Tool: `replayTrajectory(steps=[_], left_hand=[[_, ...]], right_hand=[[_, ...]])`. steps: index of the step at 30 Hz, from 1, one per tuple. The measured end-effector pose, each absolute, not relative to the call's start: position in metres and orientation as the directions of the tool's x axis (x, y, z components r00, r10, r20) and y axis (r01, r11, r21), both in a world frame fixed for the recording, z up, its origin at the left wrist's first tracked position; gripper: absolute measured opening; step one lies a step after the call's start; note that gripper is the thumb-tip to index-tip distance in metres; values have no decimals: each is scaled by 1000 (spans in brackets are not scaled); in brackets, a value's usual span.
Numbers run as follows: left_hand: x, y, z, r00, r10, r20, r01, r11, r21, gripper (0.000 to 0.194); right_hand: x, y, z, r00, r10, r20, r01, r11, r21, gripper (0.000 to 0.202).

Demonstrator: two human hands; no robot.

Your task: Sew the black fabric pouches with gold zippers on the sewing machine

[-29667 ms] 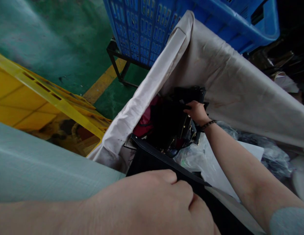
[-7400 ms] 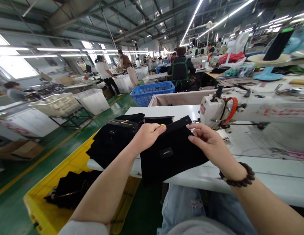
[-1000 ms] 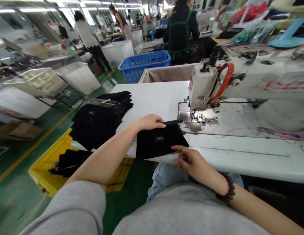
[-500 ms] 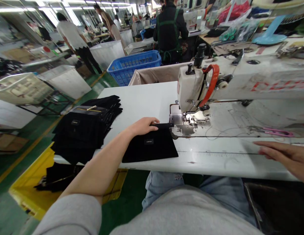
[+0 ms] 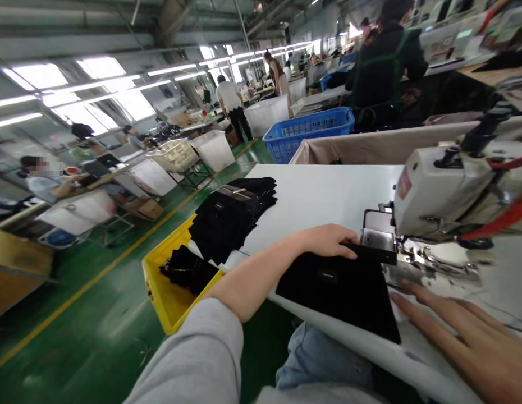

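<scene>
A black fabric panel [image 5: 340, 292] with a small dark label lies flat on the sewing table, its folded upper edge reaching the metal plate of the sewing machine [image 5: 433, 191]. My left hand [image 5: 330, 241] is closed on that folded edge, thumb towards me; the fingertips are partly hidden. Just right of the panel, my right hand [image 5: 463, 331] is open, slightly blurred, with its fingers stretched out over the table beside the plate. Nothing shows in it. Left of my forearm sits a stack of black fabric panels [image 5: 231, 216], the top one with a zipper strip.
Below the table's left end, a yellow crate [image 5: 162, 297] holds more black pieces. Behind the white table [image 5: 328, 188] stand a cloth-lined bin [image 5: 353, 147] and a blue basket [image 5: 309, 129]. A co-worker in dark clothing [image 5: 385, 67] is at the back; other people work farther off.
My view has swung left and up. My right hand has come in from the far right to beside the panel. The panel's folded edge now reaches farther over the machine plate, my left hand still on it.
</scene>
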State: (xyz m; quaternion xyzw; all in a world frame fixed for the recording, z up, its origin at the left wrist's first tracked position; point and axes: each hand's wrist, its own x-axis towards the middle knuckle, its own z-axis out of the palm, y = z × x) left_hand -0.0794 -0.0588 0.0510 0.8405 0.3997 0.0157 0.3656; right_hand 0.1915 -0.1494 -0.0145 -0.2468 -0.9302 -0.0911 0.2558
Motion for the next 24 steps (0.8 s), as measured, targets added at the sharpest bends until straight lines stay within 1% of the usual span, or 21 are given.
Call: replayTrajectory(steps=[1, 2, 3, 4, 6, 9, 10, 13, 15, 17, 19, 21, 22, 24], left_hand=[[-79, -58, 52, 704, 663, -252, 615, -392, 684, 20], [-79, -57, 52, 719, 651, -244, 576, -362, 733, 21], [-80, -56, 53, 723, 645, -248, 550, -320, 771, 22], [-81, -55, 53, 721, 643, -258, 528, -269, 805, 24], [-85, -55, 54, 706, 648, -287, 484, -145, 863, 24], [-90, -55, 57, 683, 662, -309, 392, 25, 919, 25], [-91, -56, 57, 680, 663, -314, 366, 64, 928, 26], [-92, -55, 59, 681, 648, -340, 345, 125, 930, 30], [-91, -54, 58, 688, 632, -357, 351, 141, 926, 33], [-90, -54, 57, 692, 618, -373, 345, 171, 923, 37], [-89, -54, 56, 688, 615, -384, 330, 206, 921, 40], [-87, -54, 55, 689, 613, -388, 325, 217, 920, 42], [-87, -54, 55, 688, 613, -389, 328, 216, 920, 42], [-85, -53, 56, 683, 611, -401, 343, 216, 914, 43]], right_hand=[[176, -144, -11, -795, 296, 530, 417, 901, 122, 70], [165, -140, -6, -820, 212, 532, 350, 921, 172, 67], [158, -136, -3, -829, 164, 534, 307, 933, 190, 62], [154, -133, 1, -827, 149, 543, 289, 940, 183, 57], [153, -128, 4, -796, 204, 570, 328, 937, 122, 47], [157, -127, 5, -676, 386, 627, 471, 882, -36, 33], [158, -127, 6, -645, 450, 618, 502, 859, -102, 30], [157, -127, 11, -612, 598, 517, 511, 798, -318, 28], [157, -126, 16, -619, 640, 455, 492, 768, -410, 28], [157, -126, 20, -644, 645, 411, 462, 756, -464, 30], [159, -125, 22, -687, 620, 380, 429, 768, -476, 36], [160, -124, 22, -735, 570, 367, 407, 804, -434, 40], [161, -122, 21, -759, 540, 363, 402, 828, -391, 39], [161, -119, 21, -800, 473, 368, 398, 879, -263, 34]])
